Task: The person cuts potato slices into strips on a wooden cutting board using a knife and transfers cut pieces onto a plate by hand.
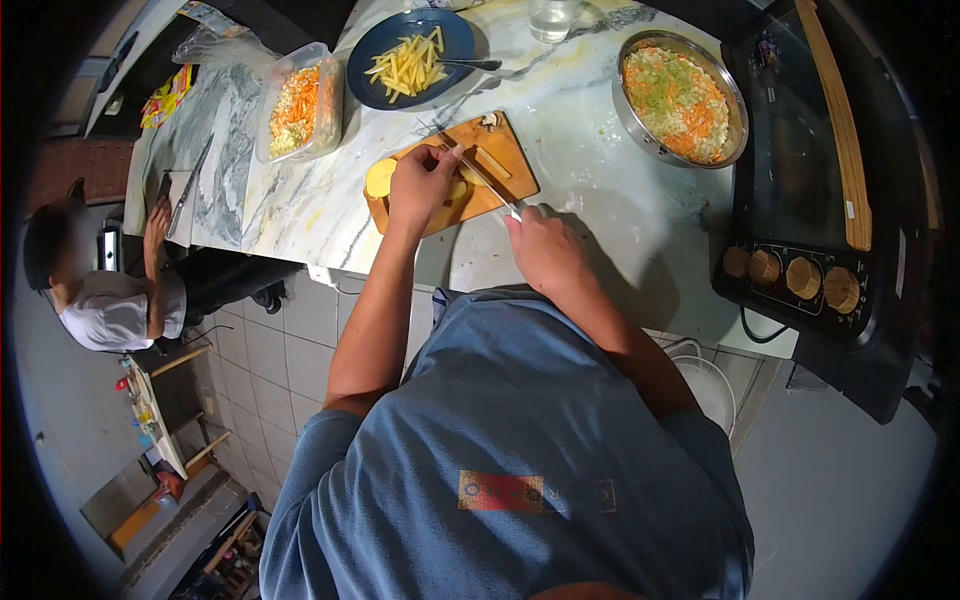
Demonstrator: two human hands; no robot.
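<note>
On a wooden cutting board [512,140] lie peeled yellow potato pieces [381,178] and a cut potato stick [493,163]. My right hand [550,252] is closed around the light handle of a kitchen knife [484,176], whose blade slants across the board, away and to the left. My left hand [422,184] is over the board with fingers bent and drawn together against the blade's far part. Whatever those fingertips pinch is hidden. Part of a potato shows under and beside this hand.
A blue plate [362,72] with potato sticks and a fork stands behind the board. Left of it is a plastic container [332,128] of chopped vegetables; right, a metal bowl [741,125] of them. A black oven [800,215] borders the right. Another person [120,300] sits at left.
</note>
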